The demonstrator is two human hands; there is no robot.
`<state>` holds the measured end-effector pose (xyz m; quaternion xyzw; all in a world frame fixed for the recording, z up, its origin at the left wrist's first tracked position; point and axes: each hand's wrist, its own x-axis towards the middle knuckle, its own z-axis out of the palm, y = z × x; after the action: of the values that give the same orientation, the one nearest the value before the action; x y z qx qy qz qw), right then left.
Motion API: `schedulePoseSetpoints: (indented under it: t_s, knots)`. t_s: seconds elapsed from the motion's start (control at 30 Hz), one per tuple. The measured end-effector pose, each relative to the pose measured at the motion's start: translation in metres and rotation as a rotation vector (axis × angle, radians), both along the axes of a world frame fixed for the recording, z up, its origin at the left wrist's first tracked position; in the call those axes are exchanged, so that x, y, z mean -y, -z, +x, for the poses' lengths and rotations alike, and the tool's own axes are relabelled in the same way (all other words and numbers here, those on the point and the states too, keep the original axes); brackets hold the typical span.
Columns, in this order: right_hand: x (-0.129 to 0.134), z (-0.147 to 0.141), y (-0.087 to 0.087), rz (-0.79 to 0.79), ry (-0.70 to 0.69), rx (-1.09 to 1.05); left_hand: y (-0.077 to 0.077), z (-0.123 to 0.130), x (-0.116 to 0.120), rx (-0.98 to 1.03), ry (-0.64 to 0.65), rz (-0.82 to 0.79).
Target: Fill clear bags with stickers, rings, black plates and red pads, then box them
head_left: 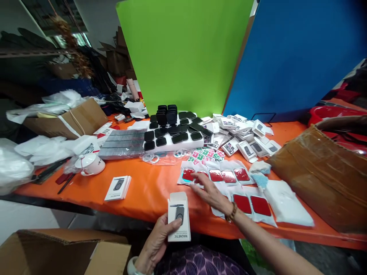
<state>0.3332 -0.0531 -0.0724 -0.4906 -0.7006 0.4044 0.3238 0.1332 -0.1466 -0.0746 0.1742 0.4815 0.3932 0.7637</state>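
My left hand is closed round a small white box printed with a phone picture and "MAGNETIC"; its top flap stands up. Over the table's right half stretches my right hand, fingers apart, nothing visible in them. Its fingertips are at the leftmost shiny red square, which lies on a white pouch; whether they touch it I cannot tell. More red squares on white pouches lie in rows around this hand, some partly hidden under it. Beyond them are pink and green printed cards.
Black square pieces stand on a white foam block behind, beside a heap of white boxes. A short stack of boxes and a white enamel mug are at left. Cardboard boxes flank the orange table; another open carton is lower left.
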Motion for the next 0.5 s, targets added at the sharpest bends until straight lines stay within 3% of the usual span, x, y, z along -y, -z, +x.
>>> schedulePoseSetpoints:
  t_s: [0.1, 0.2, 0.37, 0.5]
  knots:
    - [-0.046, -0.002, 0.012, 0.138, 0.028, 0.376, 0.001, -0.006, 0.009, -0.018, -0.124, -0.095]
    - [-0.077, -0.014, 0.016, 0.133, 0.029, 0.638, -0.001, -0.01, 0.016, -0.005, -0.168, -0.12]
    - [-0.096, -0.036, 0.019, 0.08, 0.03, 0.685, 0.0, -0.018, 0.024, -0.053, -0.219, -0.089]
    - [-0.098, -0.049, 0.023, 0.024, -0.049, 0.634, 0.008, -0.02, 0.028, -0.059, -0.247, -0.097]
